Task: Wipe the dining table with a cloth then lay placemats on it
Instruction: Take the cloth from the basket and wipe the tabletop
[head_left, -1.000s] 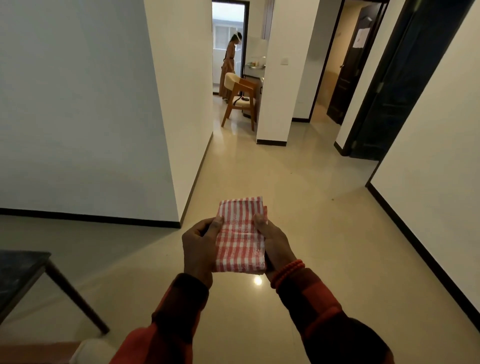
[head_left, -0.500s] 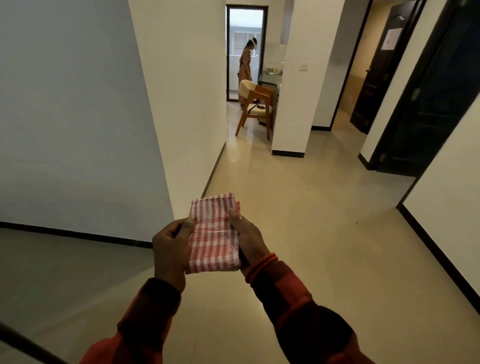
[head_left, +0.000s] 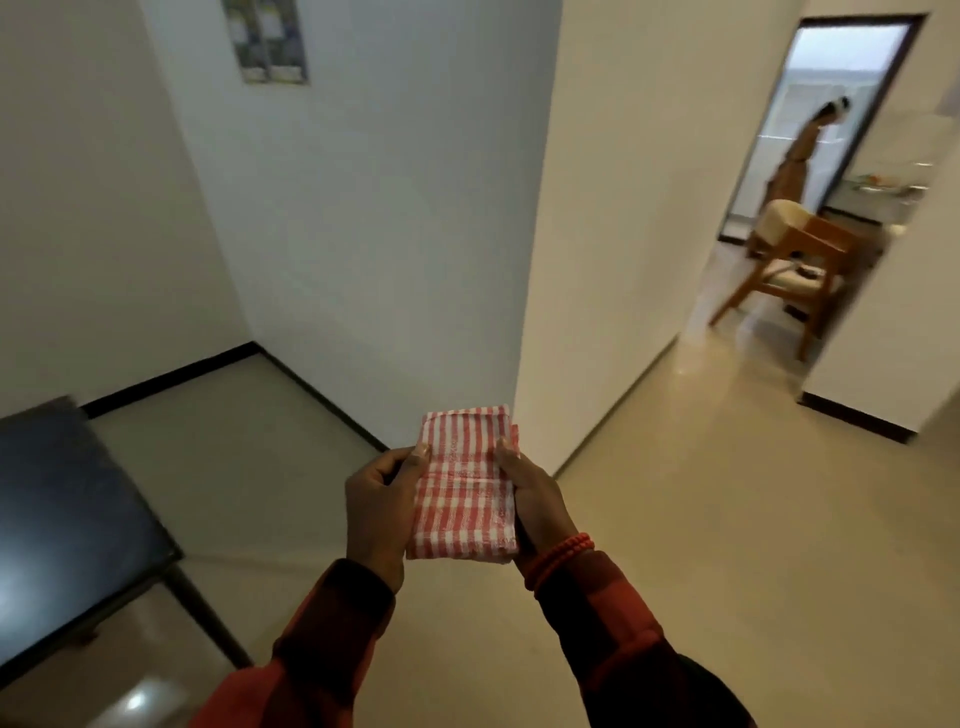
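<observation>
Head view: a folded red-and-white checked cloth (head_left: 464, 486) sits just below centre, held over the floor (head_left: 727, 519) between both hands. The left hand (head_left: 378, 512) grips its 9 o'clock edge, thumb on top; the right hand (head_left: 535, 496) grips the 3 o'clock edge likewise. A dark tabletop (head_left: 62, 519) lies at 8 o'clock, a wooden chair (head_left: 795, 265) at 2 o'clock.
</observation>
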